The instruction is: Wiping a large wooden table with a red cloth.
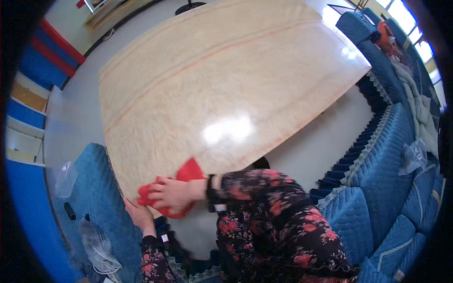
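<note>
My right hand [173, 194] presses a red cloth [189, 171] onto the near left corner of a large beige marble-patterned table [212, 85]. The cloth is bunched under the fingers, with one corner sticking up beyond the wrist and a fold hanging past the table's near edge. Just left of it, my left hand [139, 214] rests at the corner of the table, its fingers along the edge; whether they grip it cannot be told. Window light reflects off the glossy top. A dark band is around my right wrist.
A blue quilted sofa [385, 152] curves along the right, with a clear plastic bag [414, 155] and a pale blanket [416, 102]. Another blue quilted seat [95, 184] adjoins the table's left side, holding plastic bags and a white cable [106, 263]. A black round base [190, 7] stands beyond the table.
</note>
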Demonstrator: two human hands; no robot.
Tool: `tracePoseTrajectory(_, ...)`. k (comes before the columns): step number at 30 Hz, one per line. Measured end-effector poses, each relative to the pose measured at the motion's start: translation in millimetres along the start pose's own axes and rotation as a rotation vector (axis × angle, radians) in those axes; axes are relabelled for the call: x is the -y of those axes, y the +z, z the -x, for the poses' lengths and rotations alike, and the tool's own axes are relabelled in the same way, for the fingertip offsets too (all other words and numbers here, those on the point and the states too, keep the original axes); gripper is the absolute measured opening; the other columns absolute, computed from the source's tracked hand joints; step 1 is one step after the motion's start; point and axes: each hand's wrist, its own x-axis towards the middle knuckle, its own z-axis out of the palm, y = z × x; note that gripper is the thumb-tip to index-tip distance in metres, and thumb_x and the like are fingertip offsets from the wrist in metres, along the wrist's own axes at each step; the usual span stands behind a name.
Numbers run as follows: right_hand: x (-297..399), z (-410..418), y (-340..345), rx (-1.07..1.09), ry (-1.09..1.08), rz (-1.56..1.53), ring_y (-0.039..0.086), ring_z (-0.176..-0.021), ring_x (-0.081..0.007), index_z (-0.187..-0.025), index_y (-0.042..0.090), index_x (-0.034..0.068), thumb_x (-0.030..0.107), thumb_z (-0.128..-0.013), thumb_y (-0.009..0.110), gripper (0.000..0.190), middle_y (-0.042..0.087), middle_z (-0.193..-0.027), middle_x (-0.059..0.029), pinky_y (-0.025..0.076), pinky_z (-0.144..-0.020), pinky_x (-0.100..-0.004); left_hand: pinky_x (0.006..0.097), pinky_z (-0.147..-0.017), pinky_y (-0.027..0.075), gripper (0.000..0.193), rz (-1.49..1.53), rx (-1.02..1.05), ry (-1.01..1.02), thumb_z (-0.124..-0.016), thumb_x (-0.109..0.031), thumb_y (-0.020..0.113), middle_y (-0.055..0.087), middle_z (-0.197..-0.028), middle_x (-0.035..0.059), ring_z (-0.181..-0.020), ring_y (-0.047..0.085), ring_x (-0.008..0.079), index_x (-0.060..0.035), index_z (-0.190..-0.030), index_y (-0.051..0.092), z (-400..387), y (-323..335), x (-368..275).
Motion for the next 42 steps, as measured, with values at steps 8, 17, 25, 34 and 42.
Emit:
tracePoseTrajectory(8,-1.2,248.9,-158.3,-0.217,0.735,0.151,0.052,-0.115,-0.028,-0.107,0.061,0.013,0.026,-0.065,0.072,0.046,0.056,-0.12,-0.0078,0.045,-0.091,-0.0431,0.0461,-0.1,0.039,0.055,-0.041,0.047,-0.091,-0.098,-0.035,0.034,0.043,-0.137,0.0221,-0.123,0.045,0.0384,-0.006,-0.145,0.03,-4.0,-6.7,2.0)
tracePoseTrajectory(17,-120.8,395.5,-225.5,-0.429,2.148,0.683,0.029,-0.136,-0.0386,-0.141,0.041,0.021,0.056,-0.091,0.043,0.061,0.034,-0.148,-0.0132,0.024,-0.106,-0.0601,0.0474,-0.099,0.04,0.054,-0.022,0.005,-0.124,-0.096,-0.032,0.036,0.044,-0.137,0.0207,-0.122,0.047,0.0378,-0.0092,-0.145,0.031,-4.0,0.9,1.2)
tracePoseTrajectory(25,-217.1,296.8,-210.0,-0.413,1.899,0.686,0.028,-0.136,-0.0371,-0.141,0.039,0.02,0.057,-0.089,0.046,0.064,0.034,-0.147,-0.0125,0.025,-0.106,-0.0589,0.0457,-0.097,0.042,0.049,-0.068,-0.039,-0.112,-0.095,-0.026,0.039,0.049,-0.13,0.0223,-0.117,0.05,0.0378,-0.0052,-0.139,0.038,0.1,2.8,-4.6)
tracePoseTrajectory(34,-233.6,45.9,-157.2,-0.321,1.295,0.319,0.058,-0.109,-0.0315,-0.103,0.066,0.007,0.025,-0.077,0.059,0.032,0.064,-0.11,-0.0146,0.045,-0.093,-0.0467,0.0467,-0.094,0.041,0.051,-0.035,-0.059,-0.008,-0.093,-0.025,0.043,0.05,-0.125,0.026,-0.113,0.05,0.0409,-0.0007,-0.138,0.037,10.2,-2.7,-21.1)
tracePoseTrajectory(42,-132.2,-72.0,-12.7,-0.25,0.197,0.116,0.049,-0.119,-0.0287,-0.113,0.063,0.015,0.039,-0.072,0.062,0.048,0.06,-0.112,-0.0074,0.037,-0.097,-0.049,0.0461,-0.098,0.039,0.052,0.013,-0.047,-0.025,-0.095,-0.026,0.043,0.049,-0.128,0.0247,-0.118,0.048,0.0395,-0.001,-0.139,0.036,10.1,-4.6,-20.2)
